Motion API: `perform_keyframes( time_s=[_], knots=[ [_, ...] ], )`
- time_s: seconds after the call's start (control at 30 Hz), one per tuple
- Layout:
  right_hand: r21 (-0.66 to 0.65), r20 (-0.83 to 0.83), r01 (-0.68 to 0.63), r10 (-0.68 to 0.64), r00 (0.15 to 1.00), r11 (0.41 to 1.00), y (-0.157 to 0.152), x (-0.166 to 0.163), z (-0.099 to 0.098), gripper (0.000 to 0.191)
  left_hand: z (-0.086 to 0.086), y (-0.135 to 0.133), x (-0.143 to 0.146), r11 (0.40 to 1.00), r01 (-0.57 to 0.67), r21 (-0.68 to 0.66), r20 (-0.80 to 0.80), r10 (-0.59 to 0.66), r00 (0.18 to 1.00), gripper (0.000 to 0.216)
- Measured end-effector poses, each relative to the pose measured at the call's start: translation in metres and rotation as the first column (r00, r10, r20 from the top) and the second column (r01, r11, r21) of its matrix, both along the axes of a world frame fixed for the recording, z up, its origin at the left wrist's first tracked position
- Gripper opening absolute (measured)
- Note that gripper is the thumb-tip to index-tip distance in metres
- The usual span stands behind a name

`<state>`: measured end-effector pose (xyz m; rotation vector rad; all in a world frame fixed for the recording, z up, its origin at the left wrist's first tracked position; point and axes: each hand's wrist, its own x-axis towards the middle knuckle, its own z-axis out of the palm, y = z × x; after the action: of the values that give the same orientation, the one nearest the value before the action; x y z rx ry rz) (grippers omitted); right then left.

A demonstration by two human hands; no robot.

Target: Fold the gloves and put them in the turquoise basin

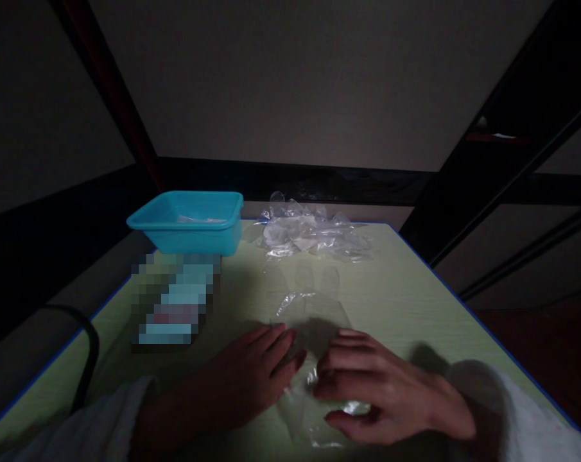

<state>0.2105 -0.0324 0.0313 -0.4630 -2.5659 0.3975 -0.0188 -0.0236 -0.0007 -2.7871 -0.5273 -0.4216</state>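
A clear plastic disposable glove [314,308] lies spread on the pale table, its finger ends pointing to the far side. My left hand [251,366] rests over its left edge, palm down, with the fingers extended. On the right side of the glove is my right hand [377,385], its fingers bent and the thumb apart from them. Neither hand shows anything gripped. The hands cover part of the glove's middle. Farther back, a loose heap of clear disposable gloves [314,234] sits near the table's far edge.
A turquoise plastic basket [198,240] stands at the back left, with something pale inside. In front of it lies a pixelated flat object [179,301]. A dark cable [90,353] curves over the left edge of the table [406,282]. Beyond is a wall.
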Motion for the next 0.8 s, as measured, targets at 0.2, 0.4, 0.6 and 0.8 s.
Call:
perform_keyframes(
  time_s=[0.2, 0.4, 0.6, 0.8],
  knots=[
    [0.311, 0.068, 0.072, -0.098, 0.993, 0.948, -0.009, -0.018, -0.01, 0.035, -0.01, 0.001, -0.002, 1.0, 0.0, 0.014, -0.01, 0.001, 1.0, 0.022],
    [0.426, 0.004, 0.046, -0.052, 0.999, 0.904, -0.013, -0.029, -0.005, 0.026, -0.011, 0.001, -0.003, 1.0, 0.003, -0.009, -0.018, -0.003, 1.0, 0.019],
    [0.414, 0.061, -0.034, 0.01, 0.998, 0.91, -0.021, -0.029, -0.006, 0.033, -0.01, 0.0, -0.001, 1.0, -0.028, -0.012, 0.004, 0.028, 1.0, 0.021],
    [0.478, -0.016, 0.22, -0.241, 0.97, 0.851, -0.031, -0.048, -0.004, 0.027, -0.002, 0.0, -0.001, 1.0, -0.001, -0.002, 0.028, 0.001, 1.0, 0.028]
  ],
)
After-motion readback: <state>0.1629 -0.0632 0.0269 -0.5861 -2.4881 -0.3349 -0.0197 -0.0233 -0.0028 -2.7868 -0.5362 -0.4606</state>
